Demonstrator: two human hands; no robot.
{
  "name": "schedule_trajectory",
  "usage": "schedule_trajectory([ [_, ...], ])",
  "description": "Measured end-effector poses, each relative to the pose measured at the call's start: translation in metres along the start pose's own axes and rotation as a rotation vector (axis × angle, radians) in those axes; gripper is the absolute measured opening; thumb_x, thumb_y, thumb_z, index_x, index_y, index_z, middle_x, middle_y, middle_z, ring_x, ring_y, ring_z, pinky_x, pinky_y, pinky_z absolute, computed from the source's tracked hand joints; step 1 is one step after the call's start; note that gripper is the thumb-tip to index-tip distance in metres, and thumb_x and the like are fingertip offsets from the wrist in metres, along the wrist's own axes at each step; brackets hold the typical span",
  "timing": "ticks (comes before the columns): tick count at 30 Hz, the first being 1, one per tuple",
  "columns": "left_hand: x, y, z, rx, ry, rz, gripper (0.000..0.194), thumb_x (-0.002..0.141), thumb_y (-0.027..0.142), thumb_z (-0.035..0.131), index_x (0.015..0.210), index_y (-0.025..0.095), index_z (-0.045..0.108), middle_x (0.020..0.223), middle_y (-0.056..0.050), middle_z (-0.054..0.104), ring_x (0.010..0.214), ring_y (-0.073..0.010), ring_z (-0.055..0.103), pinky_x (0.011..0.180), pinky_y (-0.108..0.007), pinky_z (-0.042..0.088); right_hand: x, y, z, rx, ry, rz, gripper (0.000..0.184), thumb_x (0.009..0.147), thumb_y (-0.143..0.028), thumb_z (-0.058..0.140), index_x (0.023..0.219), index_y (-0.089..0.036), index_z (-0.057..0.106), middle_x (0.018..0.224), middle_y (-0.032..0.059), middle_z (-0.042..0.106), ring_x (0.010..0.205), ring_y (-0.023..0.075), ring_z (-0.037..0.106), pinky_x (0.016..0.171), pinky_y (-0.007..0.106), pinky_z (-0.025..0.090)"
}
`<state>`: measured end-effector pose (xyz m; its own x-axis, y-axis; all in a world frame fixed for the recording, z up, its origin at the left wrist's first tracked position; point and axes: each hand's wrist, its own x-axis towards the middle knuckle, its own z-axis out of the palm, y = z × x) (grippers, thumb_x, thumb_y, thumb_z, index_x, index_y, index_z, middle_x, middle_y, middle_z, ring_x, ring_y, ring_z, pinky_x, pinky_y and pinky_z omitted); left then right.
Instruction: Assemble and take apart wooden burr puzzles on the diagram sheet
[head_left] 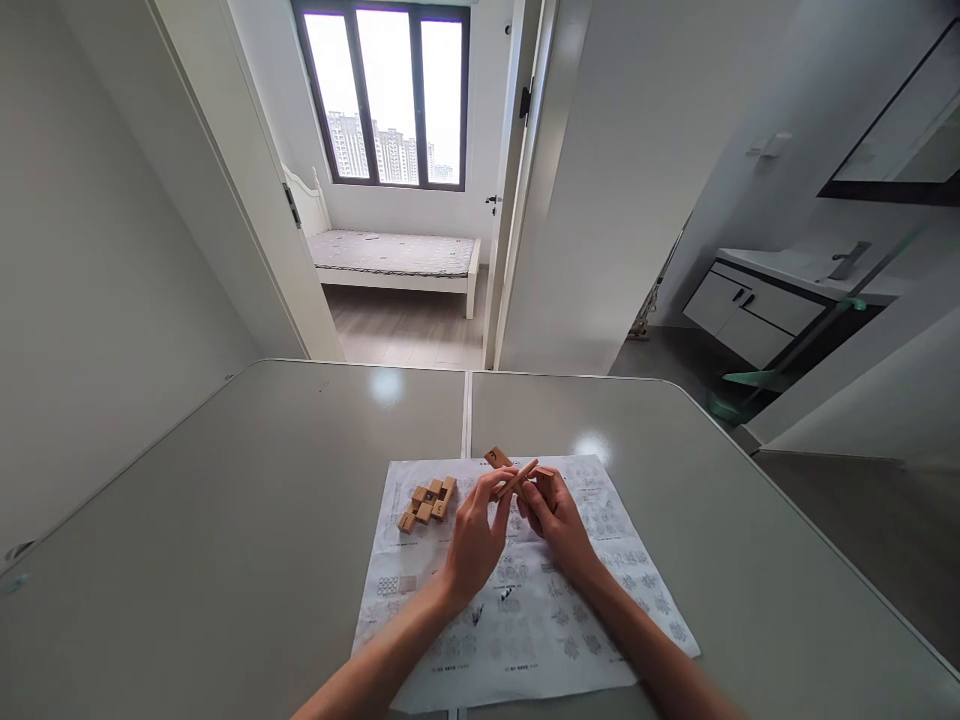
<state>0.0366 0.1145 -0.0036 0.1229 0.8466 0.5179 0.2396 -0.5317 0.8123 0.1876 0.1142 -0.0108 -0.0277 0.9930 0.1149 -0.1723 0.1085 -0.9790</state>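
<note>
Both hands meet above a printed sheet (517, 640) covered in small diagrams. My left hand (478, 530) pinches a slim wooden puzzle piece (520, 478), which slants up to the right. Close against it, my right hand (555, 515) has its fingers curled around another wooden piece, mostly hidden by the fingers. Just beyond the fingertips shows a wooden block with a dark mark (496, 457); whether it is held or resting on the sheet I cannot tell. Left of my hands, a cluster of notched wooden pieces (429, 503) lies on the sheet.
The sheet lies on a glossy grey table (247, 520) with a seam down its middle. Past the far edge, a doorway opens on a bed (397, 255) under a window (390, 95). A washbasin cabinet (765, 310) stands at the right.
</note>
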Motion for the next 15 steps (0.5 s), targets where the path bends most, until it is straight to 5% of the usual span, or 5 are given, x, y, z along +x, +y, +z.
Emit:
schedule_trajectory([
  [8,-0.002,-0.007,0.0,0.139,-0.017,0.086,0.024,0.108,0.022,0.051,0.131,0.026,0.059,0.129,-0.008,0.073,0.121,-0.0227,0.073,0.103,-0.041,0.061,-0.006,0.013,-0.002,-0.177,0.06,-0.086,0.032,0.101,-0.054,0.063,0.113,-0.027,0.05,0.076,-0.0026,0.064,0.066,0.0174,0.056,0.061,0.029,0.046],
  [15,-0.003,-0.01,-0.002,0.138,-0.051,0.046,0.027,0.108,0.02,0.05,0.132,0.025,0.059,0.128,-0.007,0.077,0.116,-0.0231,0.076,0.098,-0.039,0.062,-0.009,0.01,-0.001,-0.264,0.084,-0.109,0.031,0.099,-0.052,0.064,0.111,-0.027,0.051,0.069,-0.0027,0.067,0.06,0.019,0.058,0.057,0.029,0.044],
])
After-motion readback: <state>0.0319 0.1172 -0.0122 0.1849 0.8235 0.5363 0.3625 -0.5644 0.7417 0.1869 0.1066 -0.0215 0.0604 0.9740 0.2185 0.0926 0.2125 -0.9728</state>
